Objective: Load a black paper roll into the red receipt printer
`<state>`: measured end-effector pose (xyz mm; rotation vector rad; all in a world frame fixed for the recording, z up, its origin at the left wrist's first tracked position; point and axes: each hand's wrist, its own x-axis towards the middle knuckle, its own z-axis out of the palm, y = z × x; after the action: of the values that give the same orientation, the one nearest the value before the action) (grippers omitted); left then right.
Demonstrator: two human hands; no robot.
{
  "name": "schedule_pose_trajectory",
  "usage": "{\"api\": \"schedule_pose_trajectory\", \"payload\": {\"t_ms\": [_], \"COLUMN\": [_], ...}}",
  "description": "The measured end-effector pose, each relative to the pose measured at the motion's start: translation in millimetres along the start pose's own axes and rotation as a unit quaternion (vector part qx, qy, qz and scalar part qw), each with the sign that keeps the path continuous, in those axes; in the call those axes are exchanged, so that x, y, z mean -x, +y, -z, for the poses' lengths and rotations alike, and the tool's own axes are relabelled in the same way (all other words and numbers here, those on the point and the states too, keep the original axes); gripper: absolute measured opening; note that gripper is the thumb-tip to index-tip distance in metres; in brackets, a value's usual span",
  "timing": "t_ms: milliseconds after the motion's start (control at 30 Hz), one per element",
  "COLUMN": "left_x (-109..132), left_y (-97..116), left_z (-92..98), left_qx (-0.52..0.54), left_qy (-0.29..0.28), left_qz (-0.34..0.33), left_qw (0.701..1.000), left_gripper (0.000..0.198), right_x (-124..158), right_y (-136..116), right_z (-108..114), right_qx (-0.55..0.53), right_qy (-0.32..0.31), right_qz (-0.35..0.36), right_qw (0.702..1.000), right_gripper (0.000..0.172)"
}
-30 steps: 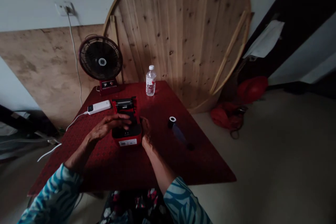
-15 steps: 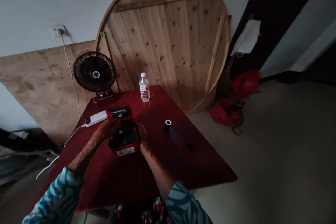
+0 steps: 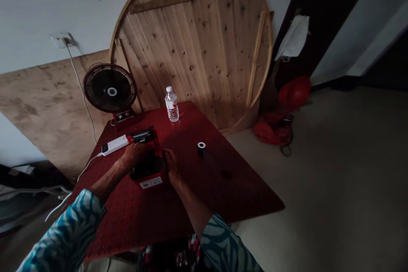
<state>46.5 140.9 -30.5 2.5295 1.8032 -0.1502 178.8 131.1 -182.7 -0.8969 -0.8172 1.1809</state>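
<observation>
A small red and black printer (image 3: 147, 171) sits on the red table (image 3: 178, 204) with its lid (image 3: 142, 136) swung open at the back. My left hand (image 3: 133, 154) rests on the printer's left rear edge, fingers curled over it. My right hand (image 3: 170, 162) presses against the printer's right side, fingers together. A small paper roll (image 3: 200, 148) stands on the table to the right, apart from both hands.
A white power strip (image 3: 114, 144) with a cable lies left of the printer. A table fan (image 3: 110, 91) and a water bottle (image 3: 171, 104) stand at the back. A round wooden tabletop (image 3: 194, 46) leans on the wall. Red items (image 3: 272, 129) lie on the floor.
My left hand moved from above the printer's top down to its left rear edge. My right hand stayed at the right side. The camera shifted, so the scene sits lower and further left.
</observation>
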Motion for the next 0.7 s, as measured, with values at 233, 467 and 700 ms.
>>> {"api": "schedule_pose_trajectory", "payload": {"t_ms": [233,467,700], "left_x": [-18,-18,-19], "left_y": [1,-14,-9], "left_z": [-5.1,-12.0,-16.8], "left_qx": [-0.020,0.013,0.034], "left_qy": [-0.068,-0.089,-0.066], "left_qz": [-0.023,-0.064,-0.063], "left_qw": [0.997,0.994,0.995], "left_gripper": [0.028,0.027,0.029], "right_x": [-2,1,1], "right_y": [6,0,-5], "right_z": [-1,-1,-3], "right_qx": [0.002,-0.005,-0.012], "right_qy": [0.003,0.003,0.008], "right_qz": [0.023,-0.005,-0.024], "right_qw": [1.000,1.000,1.000], "right_gripper": [0.031,0.031,0.033]}}
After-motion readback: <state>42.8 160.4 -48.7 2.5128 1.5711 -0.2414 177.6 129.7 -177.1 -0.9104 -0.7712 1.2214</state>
